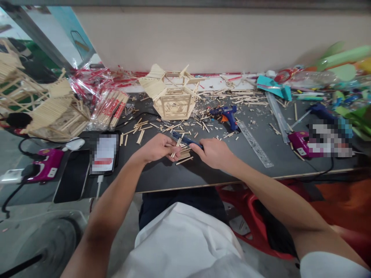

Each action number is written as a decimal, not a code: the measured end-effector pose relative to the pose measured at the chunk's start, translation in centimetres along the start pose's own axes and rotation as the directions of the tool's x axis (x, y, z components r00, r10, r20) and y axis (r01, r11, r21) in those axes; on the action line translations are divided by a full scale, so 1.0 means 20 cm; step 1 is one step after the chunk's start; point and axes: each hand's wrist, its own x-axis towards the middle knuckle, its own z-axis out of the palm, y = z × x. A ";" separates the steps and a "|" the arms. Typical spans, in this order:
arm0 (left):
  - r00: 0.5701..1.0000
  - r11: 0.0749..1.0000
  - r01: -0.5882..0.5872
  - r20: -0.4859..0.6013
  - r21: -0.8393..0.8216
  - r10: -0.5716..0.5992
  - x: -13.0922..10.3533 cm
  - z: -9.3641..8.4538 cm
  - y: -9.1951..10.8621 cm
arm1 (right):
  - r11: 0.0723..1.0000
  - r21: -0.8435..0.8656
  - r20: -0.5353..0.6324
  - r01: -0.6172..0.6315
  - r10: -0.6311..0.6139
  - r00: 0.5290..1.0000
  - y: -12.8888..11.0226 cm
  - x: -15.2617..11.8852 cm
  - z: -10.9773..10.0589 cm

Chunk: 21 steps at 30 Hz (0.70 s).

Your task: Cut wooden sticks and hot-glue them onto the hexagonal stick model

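White shirt cloth (185,243) fills the lower middle, with a red chair (252,220) to its right, partly under the tabletop (162,183). Near the tabletop's front edge on the left lie a dark phone (72,175), a second phone (104,152) with a lit, blurred screen and a white cable, and a purple power block (48,164) with plugs in it.

Farther in, at the middle, the left hand (156,148) has its grip closed on a few short wooden sticks (175,150). The right hand (214,152) has its grip wrapped round a dark blue hand tool (185,139), whose head lies close by those sticks; whether it touches them cannot be told. Loose cut sticks (185,153) crowd the tabletop between the hands.

Just beyond, a blue glue gun (228,116) lies among scraps, near a clear ruler (255,144) slanting to the right. Behind the hands stands a stick-built frame (174,104), blocking part of the back; a black cord runs up to its left side. Wrapped stick bundles (111,108) lie left of it, and a pale panel (217,42) rises behind.
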 end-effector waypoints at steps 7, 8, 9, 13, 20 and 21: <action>1.000 1.000 0.004 0.007 0.026 -0.004 0.00 0.02 0.01 | 0.999 0.005 0.009 -0.045 0.045 0.999 -0.01 -0.03 0.00; 1.000 1.000 0.002 0.009 0.023 -0.002 -0.01 0.02 0.02 | 0.999 0.003 0.005 -0.049 0.049 0.999 -0.02 -0.03 0.00; 1.000 1.000 0.001 0.010 0.018 -0.001 -0.01 0.02 0.02 | 0.998 -0.003 0.000 -0.055 0.055 0.998 -0.02 -0.03 0.01; 0.999 0.999 -0.032 -0.005 0.014 0.032 -0.02 0.00 0.02 | 0.995 -0.032 -0.056 -0.091 0.089 0.994 0.00 -0.03 0.02; 0.965 0.980 -0.077 -0.233 0.182 0.119 0.00 -0.08 -0.03 | 0.993 -0.042 -0.133 -0.113 0.106 0.985 0.09 -0.05 0.06; 0.939 0.947 -0.087 -0.291 0.308 0.181 0.01 -0.08 -0.04 | 0.993 -0.039 -0.134 -0.108 0.102 0.986 0.10 -0.06 0.06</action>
